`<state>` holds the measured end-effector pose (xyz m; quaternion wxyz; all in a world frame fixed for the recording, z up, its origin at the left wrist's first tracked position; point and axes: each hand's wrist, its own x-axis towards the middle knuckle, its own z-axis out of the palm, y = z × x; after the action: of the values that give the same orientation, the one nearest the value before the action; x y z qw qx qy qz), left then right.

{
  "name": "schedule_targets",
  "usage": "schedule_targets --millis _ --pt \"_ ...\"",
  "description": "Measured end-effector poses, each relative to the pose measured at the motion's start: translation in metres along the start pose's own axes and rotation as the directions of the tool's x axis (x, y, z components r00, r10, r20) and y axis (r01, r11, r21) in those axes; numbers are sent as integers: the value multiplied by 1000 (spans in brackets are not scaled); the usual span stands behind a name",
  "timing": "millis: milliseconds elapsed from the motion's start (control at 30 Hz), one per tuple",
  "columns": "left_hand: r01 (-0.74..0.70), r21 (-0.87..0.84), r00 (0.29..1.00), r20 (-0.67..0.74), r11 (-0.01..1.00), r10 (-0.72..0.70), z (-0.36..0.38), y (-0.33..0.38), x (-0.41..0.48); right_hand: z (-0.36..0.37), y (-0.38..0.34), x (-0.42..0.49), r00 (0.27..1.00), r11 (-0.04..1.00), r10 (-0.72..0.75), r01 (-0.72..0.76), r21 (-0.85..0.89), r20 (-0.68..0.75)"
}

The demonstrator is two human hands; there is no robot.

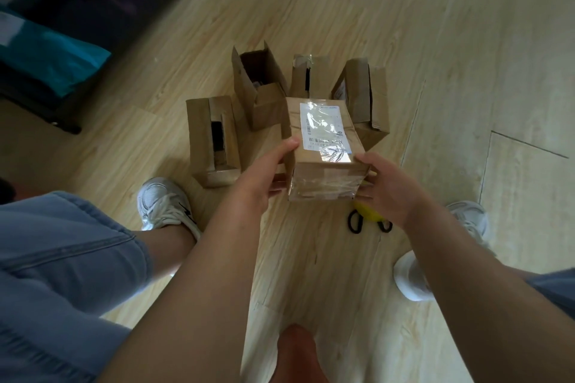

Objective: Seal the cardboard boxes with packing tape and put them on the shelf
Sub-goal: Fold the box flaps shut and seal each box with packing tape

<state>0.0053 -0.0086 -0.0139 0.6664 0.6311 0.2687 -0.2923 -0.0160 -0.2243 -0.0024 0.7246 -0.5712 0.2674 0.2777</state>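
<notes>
While 2 hands grip it, taped box (pixel 323 146) hovers.

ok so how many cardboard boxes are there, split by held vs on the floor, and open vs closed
held in both hands, taped shut: 1, the labelled box, left hand, right hand
on the floor, flaps open or gapped: 4, front left, back left, back middle, right
on the floor, fully closed: 0
total: 5 boxes
</notes>
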Motion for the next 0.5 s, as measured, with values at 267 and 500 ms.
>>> schedule_targets --millis 267,500 --pt "-35 19 999 -28 999 36 8 16 -19 2 -2 -10 999 999 -15 14 -32 -29" --pt "-80 -23 997 1 997 80 -5 4 -5 -1 0 -8 996 968 -91 89 -233 5"
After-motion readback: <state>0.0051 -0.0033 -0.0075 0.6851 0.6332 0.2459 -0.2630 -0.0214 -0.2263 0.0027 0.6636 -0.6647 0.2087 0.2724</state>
